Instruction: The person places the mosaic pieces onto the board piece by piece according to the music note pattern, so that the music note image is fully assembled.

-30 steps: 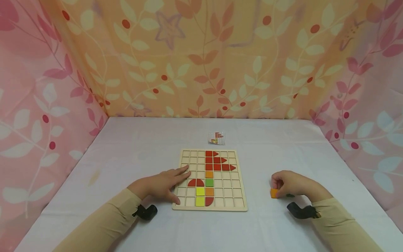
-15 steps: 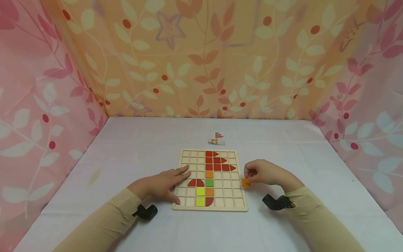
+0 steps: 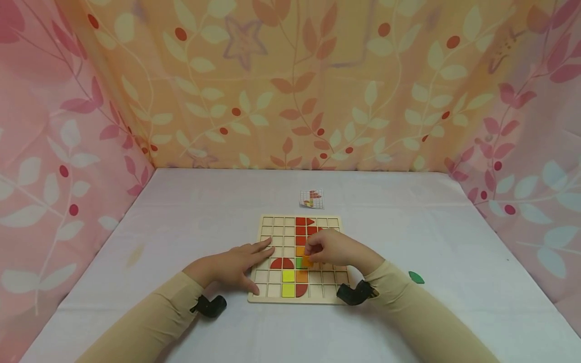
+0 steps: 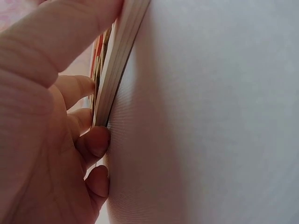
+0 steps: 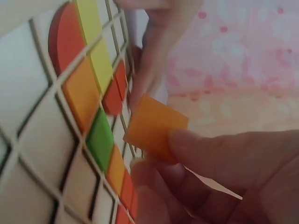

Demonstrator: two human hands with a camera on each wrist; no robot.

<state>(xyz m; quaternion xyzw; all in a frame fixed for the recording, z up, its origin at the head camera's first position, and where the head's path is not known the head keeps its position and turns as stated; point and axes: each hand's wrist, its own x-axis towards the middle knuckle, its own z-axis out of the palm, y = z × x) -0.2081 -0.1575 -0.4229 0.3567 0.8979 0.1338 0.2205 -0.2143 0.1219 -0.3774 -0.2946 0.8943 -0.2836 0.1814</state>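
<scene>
My right hand [image 3: 340, 248] pinches an orange square tile [image 5: 156, 123] between thumb and fingers. It holds the tile above the middle of a wooden grid board [image 3: 301, 301], partly covering the green square tile [image 3: 298, 263] in the head view. In the right wrist view the held tile is clear of the board, tilted. My left hand [image 3: 229, 265] rests on the board's left edge, fingers reaching over the cells and thumb at the lower-left corner. Red pieces [image 3: 301, 222], yellow squares [image 3: 288, 283] and an orange square [image 3: 301, 276] sit in cells. My right hand hides some red pieces.
A small pattern card [image 3: 312, 198] lies behind the board, one corner curled. To the right, a green leaf-shaped piece [image 3: 416, 277] lies alone on the white cloth [image 3: 386, 212]. Floral curtains [image 3: 290, 101] stand behind and at both sides.
My right hand has carried the orange tile leftward from the cloth on the right to over the board. The green leaf-shaped piece is now uncovered. My left hand stays in place.
</scene>
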